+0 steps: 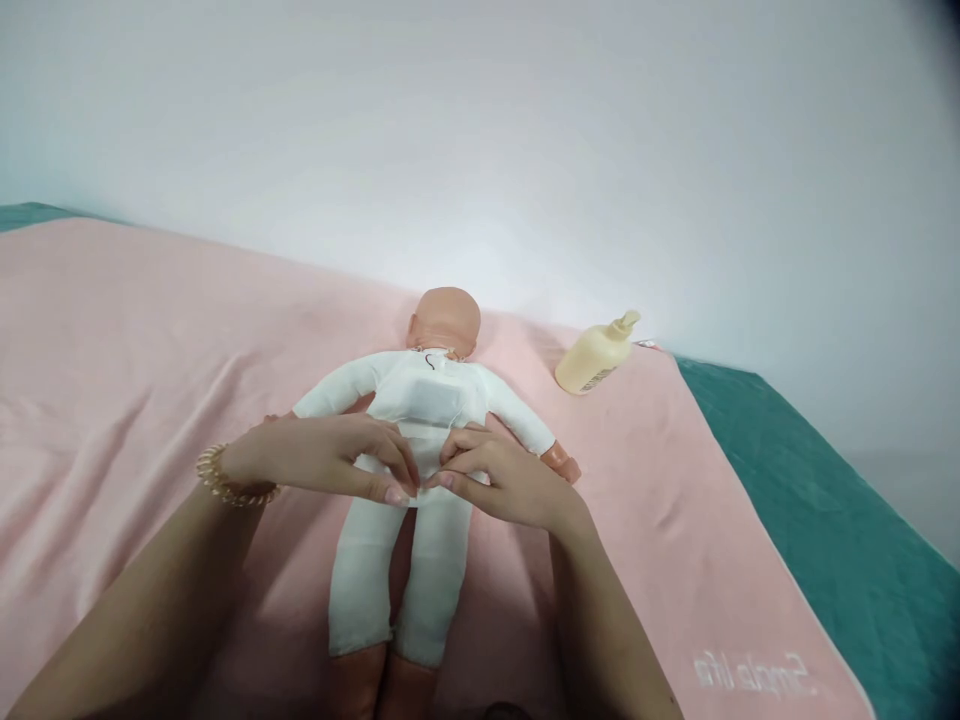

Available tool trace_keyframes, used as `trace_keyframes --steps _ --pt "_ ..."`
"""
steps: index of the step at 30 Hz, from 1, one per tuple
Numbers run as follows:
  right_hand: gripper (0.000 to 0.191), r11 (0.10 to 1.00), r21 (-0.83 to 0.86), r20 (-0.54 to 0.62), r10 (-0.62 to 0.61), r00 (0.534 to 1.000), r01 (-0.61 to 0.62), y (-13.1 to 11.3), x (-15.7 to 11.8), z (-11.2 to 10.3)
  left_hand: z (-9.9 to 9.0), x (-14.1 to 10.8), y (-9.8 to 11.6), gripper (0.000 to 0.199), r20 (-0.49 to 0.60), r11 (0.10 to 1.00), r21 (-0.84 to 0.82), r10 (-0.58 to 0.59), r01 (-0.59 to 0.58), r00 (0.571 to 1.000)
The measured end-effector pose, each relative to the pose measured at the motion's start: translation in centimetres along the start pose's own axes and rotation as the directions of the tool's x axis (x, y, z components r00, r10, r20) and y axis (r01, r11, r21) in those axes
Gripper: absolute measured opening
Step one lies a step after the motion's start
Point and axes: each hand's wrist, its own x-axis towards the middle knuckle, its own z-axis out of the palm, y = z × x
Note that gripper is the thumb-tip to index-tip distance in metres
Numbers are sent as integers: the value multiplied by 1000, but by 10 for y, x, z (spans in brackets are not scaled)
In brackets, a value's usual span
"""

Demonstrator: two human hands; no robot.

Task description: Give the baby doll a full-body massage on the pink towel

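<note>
A baby doll (439, 590) with a white cloth body lies face down, its bald head away from me. Over its lower back, my left hand (349, 455) and my right hand (502, 475) almost meet at the middle. Each one has thumb and fingers drawn together in a pinch on the white cloth. The exact bit of cloth between the fingertips is partly hidden. A grey rectangular patch shows on the doll's upper back, with a small dark string near its neck. On my left wrist is a beaded bracelet (225, 478).
A pale yellow pump bottle (596, 357) stands right of the doll's head. Underneath is a pink towel (637, 580) with lettering at its lower right. A green cover (810, 480) shows beyond the towel's right edge. A white wall (480, 150) rises behind.
</note>
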Motion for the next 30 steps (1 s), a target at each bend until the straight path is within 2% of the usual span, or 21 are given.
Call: trace_keyframes --steps 4,9,14,18,23,27,30 --pt "30 996 23 68 86 994 -88 4 4 4 2 9 -4 28 39 1000 22 5 -6 999" --pt "29 988 44 68 142 988 -145 8 8 8 4 14 -9 20 39 1000 16 22 -23 999" --pt "32 994 71 22 77 997 -78 11 4 3 0 9 -11 31 -31 999 48 -15 17 999" --pt "40 998 55 -86 24 996 -19 18 2 -1 -6 6 -13 45 -129 999 25 45 -42 991" --pt "31 988 139 -85 72 994 -60 31 6 2 -6 9 -21 67 -115 993 -82 77 -87 990" --pt "32 982 180 -64 69 996 -56 36 8 6 -2 12 -25 63 -118 994 -102 21 -33 993" --pt "33 983 178 -75 59 995 -44 35 9 6 -1 13 -26 58 -157 998 -21 54 -58 986"
